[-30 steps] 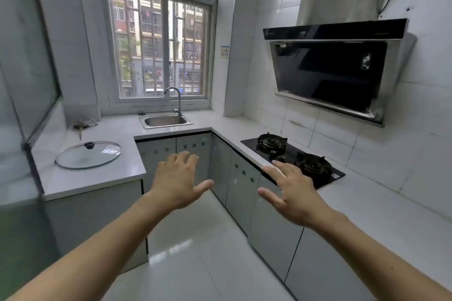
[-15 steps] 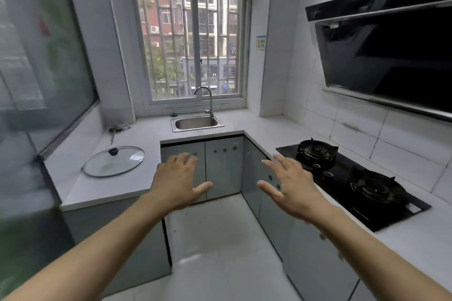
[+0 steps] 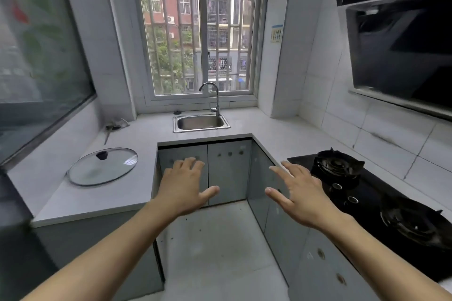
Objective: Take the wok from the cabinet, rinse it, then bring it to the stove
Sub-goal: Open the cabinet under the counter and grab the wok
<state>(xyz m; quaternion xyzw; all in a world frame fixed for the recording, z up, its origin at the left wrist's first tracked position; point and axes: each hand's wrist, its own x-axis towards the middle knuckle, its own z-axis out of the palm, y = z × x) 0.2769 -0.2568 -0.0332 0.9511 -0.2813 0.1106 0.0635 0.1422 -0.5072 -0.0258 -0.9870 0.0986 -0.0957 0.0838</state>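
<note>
No wok is in view. Grey cabinet doors (image 3: pixel 228 171) under the sink are closed. A small steel sink (image 3: pixel 201 122) with a curved tap (image 3: pixel 215 98) sits below the window. On the right counter lies a black two-burner stove (image 3: pixel 371 198). My left hand (image 3: pixel 184 186) is stretched out, fingers apart, empty, in front of the left cabinet door. Over the corner cabinet beside the stove's left edge, my right hand (image 3: pixel 297 194) is spread, holding nothing.
A glass pan lid (image 3: pixel 102 166) lies flat on the left counter (image 3: pixel 97 200). Small utensils (image 3: pixel 113 127) lie in the back left corner. A black range hood (image 3: pixel 401 51) juts out above the stove. The tiled floor (image 3: pixel 215 239) runs between the counters.
The view has swung left and come closer to the sink and cabinets; the hood has slid toward the right edge. Both hands stay outstretched and empty.
</note>
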